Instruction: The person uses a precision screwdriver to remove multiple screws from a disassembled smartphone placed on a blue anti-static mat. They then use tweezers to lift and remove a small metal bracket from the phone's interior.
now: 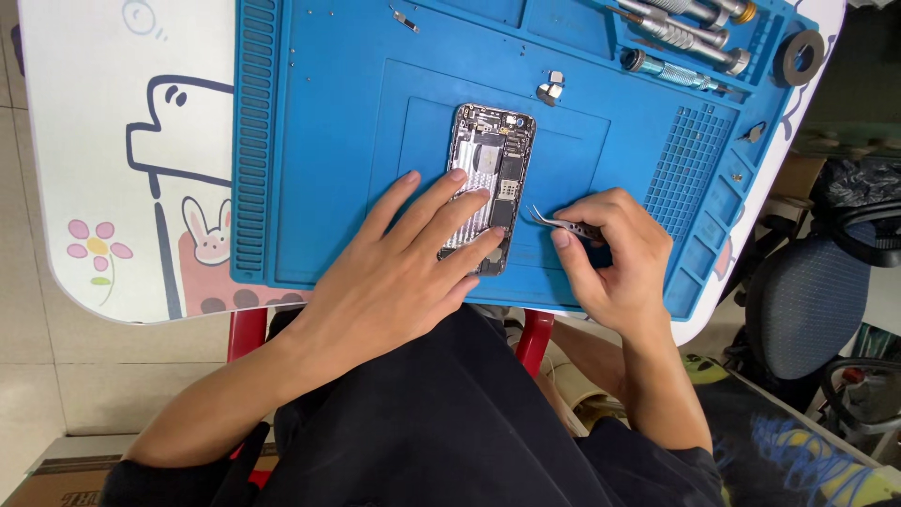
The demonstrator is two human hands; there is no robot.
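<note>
the opened phone point(492, 184) lies face-down shell up, its boards and small metal shields bare, in the middle recess of the blue silicone work mat point(319, 169), nearer the person than the mat's far trays. the left hand point(404, 258) lies flat and spread over its lower half, fingers pressing the case down, not gripping anything. the right hand point(615, 253) is pinched shut on a pair of fine metal tweezers point(556, 222), whose tips sit just beside the phone's right edge; whether they carry a screw or part is too small to tell. the likeliest trouble, as i judge it, is a slip: the sharp tips could skate across the bare board and scratch a connector or tear a thin cable if the pressing hand shifts the case. any tiny part held in the tips could spring away and vanish, since the mat ends close by and the patterned table point(113, 160) has no lip. the left fingertips also rest directly on exposed parts, so pressure or skin oil there could do harm. further out, two small loose metal pieces point(551, 88) lie just beyond the phone's top, and screwdrivers point(680, 33) rest in the far right tray beside a black ring point(803, 56); a sweeping sleeve could knock them.
</note>
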